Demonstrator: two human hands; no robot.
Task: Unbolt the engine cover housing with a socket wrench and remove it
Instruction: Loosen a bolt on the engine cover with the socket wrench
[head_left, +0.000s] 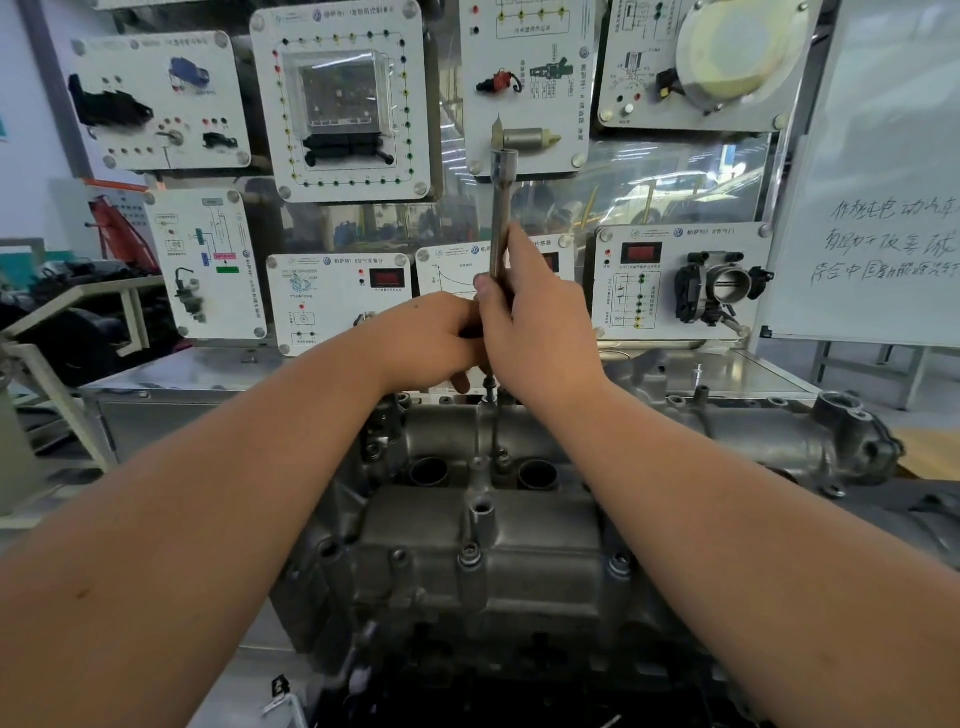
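Views: one, on my head | faces: forward and down, over my forearms | range: close above engine cover housing (483, 561) | backdrop: display panels (337, 98)

- Engine cover housing (483, 561): a grey cast-metal block, dull and oily, filling the lower centre of the view, running from 6 o'clock up toward 12; two round open bores sit side by side across its upper part, a short hollow boss stands between and below them, and hex bolts are still seated along its top face and edges
- Socket wrench (501, 218): a slim steel bar standing almost upright above the far end of the housing, square-holed head at 12 o'clock, lower end hidden by the hands
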